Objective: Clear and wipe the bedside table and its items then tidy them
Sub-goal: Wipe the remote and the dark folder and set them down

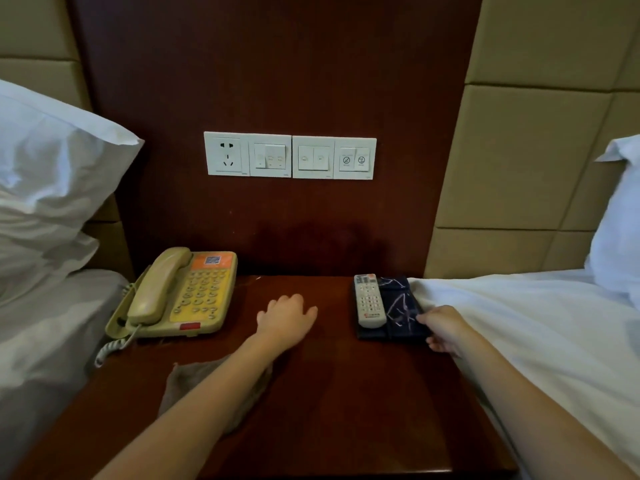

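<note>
A dark wooden bedside table fills the middle of the head view. A beige telephone with a curly cord stands at its back left. At the back right a white remote control lies on a dark blue patterned folder. My right hand grips the folder's near right corner. My left hand rests flat on the table top between telephone and folder, fingers spread, holding nothing. A brownish cloth lies on the table, partly hidden under my left forearm.
White bedding of the right bed overlaps the table's right edge and touches the folder. A pillow and the left bed press against the left side. A white socket and switch panel sits on the wall behind.
</note>
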